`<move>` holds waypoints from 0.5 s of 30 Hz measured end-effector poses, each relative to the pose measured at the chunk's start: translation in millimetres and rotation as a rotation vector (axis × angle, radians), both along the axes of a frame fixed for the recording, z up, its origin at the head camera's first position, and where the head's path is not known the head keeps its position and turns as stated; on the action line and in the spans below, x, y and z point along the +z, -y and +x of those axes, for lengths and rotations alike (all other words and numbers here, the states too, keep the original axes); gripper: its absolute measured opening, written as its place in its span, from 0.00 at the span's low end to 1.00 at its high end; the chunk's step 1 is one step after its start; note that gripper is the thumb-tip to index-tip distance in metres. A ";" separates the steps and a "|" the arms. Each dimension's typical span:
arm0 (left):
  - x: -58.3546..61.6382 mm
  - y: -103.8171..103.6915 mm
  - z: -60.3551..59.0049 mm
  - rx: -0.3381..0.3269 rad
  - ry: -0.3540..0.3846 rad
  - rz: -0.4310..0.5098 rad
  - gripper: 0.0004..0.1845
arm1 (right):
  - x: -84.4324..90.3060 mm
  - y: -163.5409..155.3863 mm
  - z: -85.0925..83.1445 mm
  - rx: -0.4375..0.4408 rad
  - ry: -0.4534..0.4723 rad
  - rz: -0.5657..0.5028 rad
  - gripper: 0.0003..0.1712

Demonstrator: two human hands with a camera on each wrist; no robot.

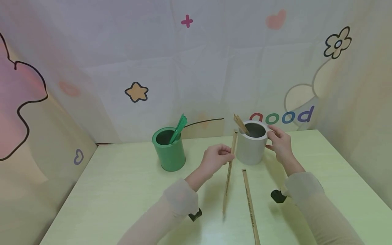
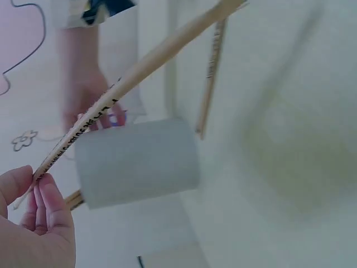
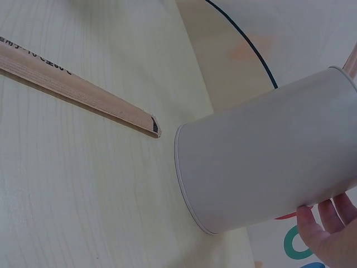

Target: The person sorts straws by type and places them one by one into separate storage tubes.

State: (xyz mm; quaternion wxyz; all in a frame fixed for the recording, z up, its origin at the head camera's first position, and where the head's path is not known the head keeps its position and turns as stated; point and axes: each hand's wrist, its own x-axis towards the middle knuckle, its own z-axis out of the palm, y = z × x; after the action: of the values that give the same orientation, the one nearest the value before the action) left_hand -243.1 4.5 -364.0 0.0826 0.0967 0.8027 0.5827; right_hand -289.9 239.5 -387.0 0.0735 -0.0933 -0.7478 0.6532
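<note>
My left hand (image 1: 215, 158) pinches a slim brown paper-wrapped straw (image 1: 228, 173) near its upper end, thumb against fingertips. Printed lettering runs along this straw (image 2: 89, 120), which slants down toward the table. Just to its right stands an upright grey pot (image 1: 250, 149) with thin brown straws (image 1: 241, 123) leaning over its rim. My right hand (image 1: 281, 144) holds the pot's right side near the rim; several of its fingertips (image 3: 307, 218) press the outer wall. A second wrapped straw (image 1: 250, 204) lies on the table in front of the pot.
A green pot (image 1: 169, 154) holding green wrapped straws (image 1: 179, 127) stands left of the hands. Behind the table (image 1: 122, 190) hangs a pale printed curtain (image 1: 196, 68). Small black devices (image 1: 278, 196) are worn at both wrists.
</note>
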 end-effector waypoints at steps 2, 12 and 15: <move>10.0 -0.4 -3.1 0.018 -0.018 0.055 0.09 | -0.6 -0.3 -0.2 0.001 0.001 -0.004 0.28; 53.2 3.1 -18.9 0.151 -0.094 0.227 0.12 | -1.4 -0.5 -0.6 0.000 0.001 -0.007 0.28; 61.5 4.5 -23.3 0.206 -0.115 0.298 0.11 | -1.5 -0.4 -0.4 -0.002 -0.003 -0.006 0.27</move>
State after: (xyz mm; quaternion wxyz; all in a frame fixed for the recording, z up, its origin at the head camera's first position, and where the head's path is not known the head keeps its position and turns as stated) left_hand -266.4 0.0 -302.5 -0.0390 0.0583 0.7165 0.6941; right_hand -290.4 239.9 -388.6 0.0752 -0.0934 -0.7456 0.6556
